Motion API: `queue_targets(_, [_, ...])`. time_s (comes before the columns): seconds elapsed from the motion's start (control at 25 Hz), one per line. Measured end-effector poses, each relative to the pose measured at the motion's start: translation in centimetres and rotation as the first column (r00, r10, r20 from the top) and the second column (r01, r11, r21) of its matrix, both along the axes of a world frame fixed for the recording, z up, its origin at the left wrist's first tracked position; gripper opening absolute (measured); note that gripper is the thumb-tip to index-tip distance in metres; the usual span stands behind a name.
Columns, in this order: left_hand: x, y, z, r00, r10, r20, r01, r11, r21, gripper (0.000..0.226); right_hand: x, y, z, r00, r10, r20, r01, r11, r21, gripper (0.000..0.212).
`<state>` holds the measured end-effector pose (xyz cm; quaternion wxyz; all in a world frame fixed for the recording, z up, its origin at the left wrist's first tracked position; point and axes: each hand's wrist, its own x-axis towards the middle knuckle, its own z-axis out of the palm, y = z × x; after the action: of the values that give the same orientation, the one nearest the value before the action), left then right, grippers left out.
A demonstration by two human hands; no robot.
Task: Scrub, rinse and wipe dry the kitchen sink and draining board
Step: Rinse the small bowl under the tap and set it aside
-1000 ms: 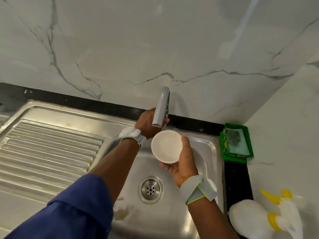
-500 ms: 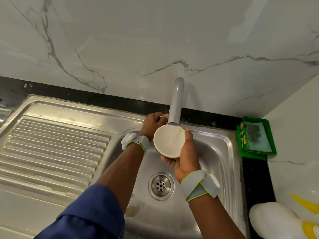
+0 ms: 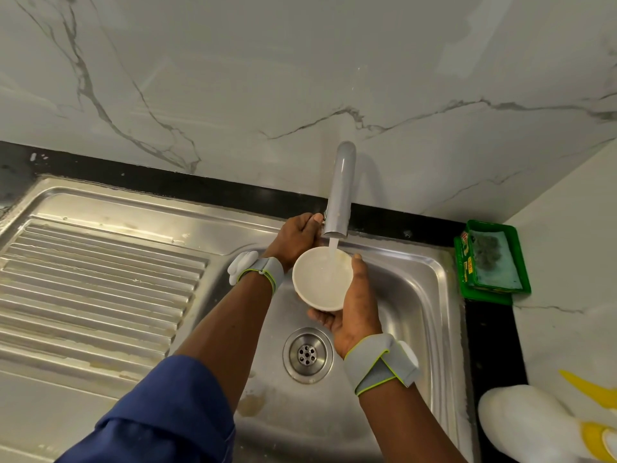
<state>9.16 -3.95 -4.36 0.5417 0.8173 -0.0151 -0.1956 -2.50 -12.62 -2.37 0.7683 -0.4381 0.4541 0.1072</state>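
Observation:
A steel sink [image 3: 420, 315] with a round drain [image 3: 307, 355] lies at centre, its ribbed draining board [image 3: 96, 282] to the left. My right hand [image 3: 354, 312] grips a small white bowl [image 3: 317, 282] from below, thumb on the rim, and holds it under the grey tap spout [image 3: 340, 192]. Water runs from the spout into the bowl. My left hand [image 3: 295, 237] reaches behind the spout and holds the tap handle there; the handle itself is mostly hidden.
A green tray [image 3: 467, 262] with a scouring pad and cloth sits on the black counter right of the sink. A white spray bottle [image 3: 534, 426] with yellow trigger lies at bottom right. Marble wall behind. Brown stains mark the sink floor [image 3: 250, 401].
Water now flows from the tap into the bowl; before it was dry. The bowl has shifted under the spout, and the view has moved slightly.

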Motion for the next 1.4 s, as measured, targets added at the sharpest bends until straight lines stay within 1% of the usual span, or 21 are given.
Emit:
queue_targets(0.28, [0.3, -0.1, -0.5, 1.000, -0.002, -0.012, 0.002, 1.000, 0.013, 0.028, 0.1, -0.1, -0.3, 1.000, 0.002, -0.013, -0.002, 1.000, -0.019, 0.066])
queue_targets(0.4, [0.5, 0.0, -0.9, 1.000, -0.010, -0.009, 0.010, 1.000, 0.014, 0.023, 0.2, -0.1, -0.5, 1.000, 0.002, -0.014, -0.002, 0.999, -0.039, 0.065])
queue_targets(0.52, [0.7, 0.0, -1.2, 1.000, -0.004, -0.025, 0.005, 1.000, 0.020, 0.013, 0.1, -0.1, -0.5, 1.000, -0.007, -0.006, 0.006, 0.998, -0.059, 0.062])
queue_targets(0.64, [0.8, 0.0, -1.3, 1.000, 0.001, -0.032, 0.000, 0.999, 0.034, 0.017, 0.1, -0.3, -0.5, 1.000, 0.000, -0.001, 0.000, 0.998, -0.068, 0.058])
queue_targets(0.8, [1.0, 0.1, -1.3, 0.999, 0.005, -0.051, -0.003, 0.999, 0.040, 0.030, 0.1, -0.4, -0.5, 1.000, 0.016, 0.011, -0.015, 0.997, -0.076, 0.055])
queue_targets(0.92, [0.8, 0.2, -0.9, 0.998, 0.011, -0.059, -0.008, 0.999, 0.045, 0.025, 0.0, -0.3, -0.7, 1.000, 0.022, 0.013, -0.021, 0.997, -0.079, 0.059])
queue_targets(0.96, [1.0, 0.5, -0.6, 0.997, 0.018, -0.073, -0.015, 0.999, 0.041, 0.022, 0.0, -0.3, -0.9, 1.000, 0.021, 0.016, -0.020, 0.997, -0.079, 0.060])
queue_targets(1.04, [1.5, 0.8, 0.8, 0.993, 0.019, -0.120, -0.015, 0.999, 0.033, 0.022, -0.2, -0.4, -1.0, 0.999, 0.024, 0.031, -0.022, 0.997, -0.073, 0.060])
queue_targets(1.08, [1.7, 0.8, 1.7, 0.994, 0.000, -0.109, 0.006, 0.998, 0.059, 0.022, -0.3, -0.5, -0.9, 0.999, 0.029, 0.042, -0.026, 0.997, -0.070, 0.059])
queue_targets(1.12, [2.0, 0.6, 2.5, 0.998, -0.033, -0.050, 0.040, 0.988, 0.147, 0.020, -0.5, -0.6, -0.9, 0.998, 0.033, 0.052, -0.029, 0.997, -0.068, 0.057])
queue_targets(1.16, [2.2, 0.1, 3.3, 0.995, -0.087, 0.045, 0.071, 0.955, 0.288, 0.015, -0.6, -0.7, -0.6, 0.997, 0.038, 0.061, -0.034, 0.998, -0.060, 0.055])
queue_targets(1.2, [2.1, -0.6, 4.2, 0.980, -0.147, 0.134, 0.077, 0.901, 0.426, 0.016, -0.9, -0.8, -0.5, 0.997, 0.037, 0.070, -0.034, 0.998, -0.050, 0.053])
queue_targets(1.24, [1.8, -1.4, 4.9, 0.964, -0.185, 0.191, 0.060, 0.853, 0.518, 0.024, -1.2, -0.9, -0.3, 0.997, 0.030, 0.077, -0.027, 0.999, -0.043, 0.050])
queue_targets(1.28, [1.4, -1.8, 5.5, 0.956, -0.197, 0.217, 0.046, 0.831, 0.555, 0.029, -1.5, -0.8, -0.2, 0.996, 0.033, 0.087, -0.028, 0.998, -0.054, 0.048])
queue_targets(1.4, [0.1, -1.7, 5.9, 0.918, -0.295, 0.265, 0.056, 0.757, 0.650, 0.028, -2.6, -0.8, 0.4, 0.996, 0.033, 0.084, -0.026, 0.996, -0.085, 0.052])
